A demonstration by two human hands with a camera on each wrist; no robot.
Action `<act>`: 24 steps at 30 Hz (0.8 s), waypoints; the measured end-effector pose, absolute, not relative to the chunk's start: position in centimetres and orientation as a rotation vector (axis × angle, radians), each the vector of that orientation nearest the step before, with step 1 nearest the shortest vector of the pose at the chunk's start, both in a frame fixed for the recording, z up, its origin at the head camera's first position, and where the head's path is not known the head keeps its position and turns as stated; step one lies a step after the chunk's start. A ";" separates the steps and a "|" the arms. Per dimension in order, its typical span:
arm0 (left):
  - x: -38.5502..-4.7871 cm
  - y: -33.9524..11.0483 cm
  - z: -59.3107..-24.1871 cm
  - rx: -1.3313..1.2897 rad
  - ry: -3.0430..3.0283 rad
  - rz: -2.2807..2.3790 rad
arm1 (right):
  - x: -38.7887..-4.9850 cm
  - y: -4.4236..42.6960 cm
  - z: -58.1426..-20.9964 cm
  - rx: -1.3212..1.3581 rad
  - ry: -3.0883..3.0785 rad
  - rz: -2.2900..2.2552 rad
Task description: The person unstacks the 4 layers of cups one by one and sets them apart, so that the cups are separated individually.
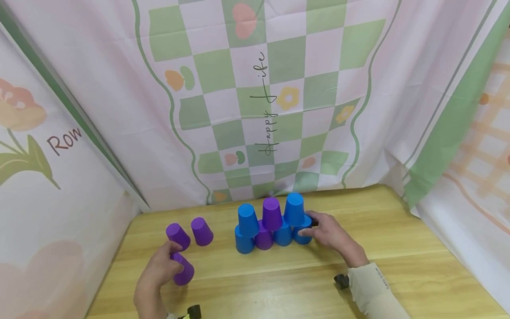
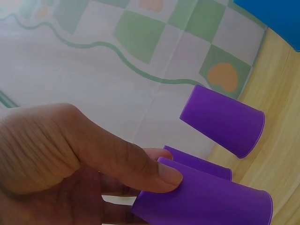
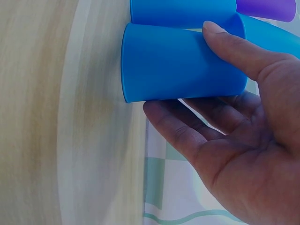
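A purple cup (image 1: 185,272) is pinched by the left hand (image 1: 159,266) near two other purple cups (image 1: 202,231) on the wooden table (image 1: 255,288). In the two-tier cup stack (image 1: 272,214), the rightmost lower blue cup (image 1: 301,235) is gripped by the right hand (image 1: 330,230).

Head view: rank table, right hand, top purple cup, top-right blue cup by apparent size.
1. Table
2. Right hand
3. Top purple cup and top-right blue cup: too alike to rank.
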State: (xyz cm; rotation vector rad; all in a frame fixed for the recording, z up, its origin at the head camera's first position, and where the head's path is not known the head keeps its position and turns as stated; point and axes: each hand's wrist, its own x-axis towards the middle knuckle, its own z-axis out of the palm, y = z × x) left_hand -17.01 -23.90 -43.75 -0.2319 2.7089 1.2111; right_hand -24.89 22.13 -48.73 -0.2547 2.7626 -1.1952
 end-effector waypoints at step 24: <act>-15.3 -22.1 -39.4 -0.134 2.835 1.124 | -24.8 22.1 -48.5 -0.225 2.758 -1.203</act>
